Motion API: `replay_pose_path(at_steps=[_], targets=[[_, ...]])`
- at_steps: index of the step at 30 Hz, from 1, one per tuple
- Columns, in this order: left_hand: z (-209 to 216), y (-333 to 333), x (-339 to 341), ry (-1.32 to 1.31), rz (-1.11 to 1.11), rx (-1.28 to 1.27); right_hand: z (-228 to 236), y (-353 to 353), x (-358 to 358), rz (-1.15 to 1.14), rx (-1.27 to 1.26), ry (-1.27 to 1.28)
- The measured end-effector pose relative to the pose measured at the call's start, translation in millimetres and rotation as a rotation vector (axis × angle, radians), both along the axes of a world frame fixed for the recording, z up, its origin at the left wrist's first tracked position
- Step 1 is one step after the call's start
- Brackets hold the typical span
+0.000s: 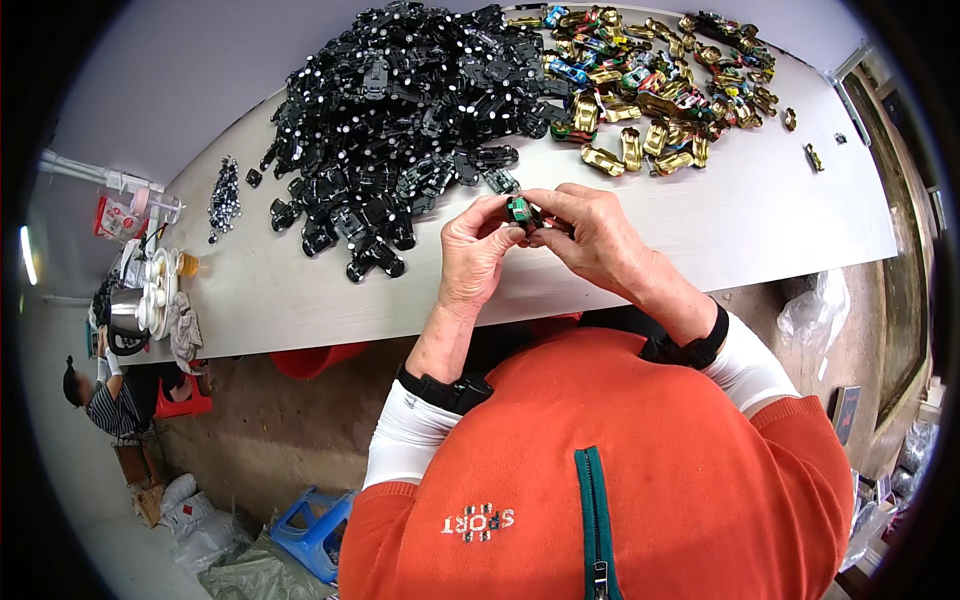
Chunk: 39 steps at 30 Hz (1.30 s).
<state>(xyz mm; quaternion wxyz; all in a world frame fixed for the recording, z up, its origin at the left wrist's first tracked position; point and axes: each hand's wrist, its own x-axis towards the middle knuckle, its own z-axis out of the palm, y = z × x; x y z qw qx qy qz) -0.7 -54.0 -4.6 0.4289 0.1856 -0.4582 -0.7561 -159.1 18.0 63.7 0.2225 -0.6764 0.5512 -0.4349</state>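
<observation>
We pinch a small green toy car between our left hand and right hand; heaped black toy-car chassis and gold-coloured toy cars crowd the table ahead.

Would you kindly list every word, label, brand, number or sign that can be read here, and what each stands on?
Orange sweater: pale embroidered lettering on the chest, legible, but I don't copy wording.
Red-and-white package, left: print too small to read.
Pale bag, lower left: red mark, too small to read.
Dark flat item, right: any print too small to read.
Held green toy car: no readable text.
</observation>
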Motion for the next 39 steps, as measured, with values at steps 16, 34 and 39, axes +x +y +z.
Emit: replay_pose_path(at_steps=[16,34,39], targets=[[30,10,0,0.001,-0.077,-0.181,20,7,-4,0.093,-0.076,-0.051],[29,9,-2,0.121,-0.096,-0.033,26,7,-4,0.057,-0.091,-0.055],[31,9,-1,0.135,-0.125,-0.071,34,9,-4,0.115,-0.086,-0.01]])
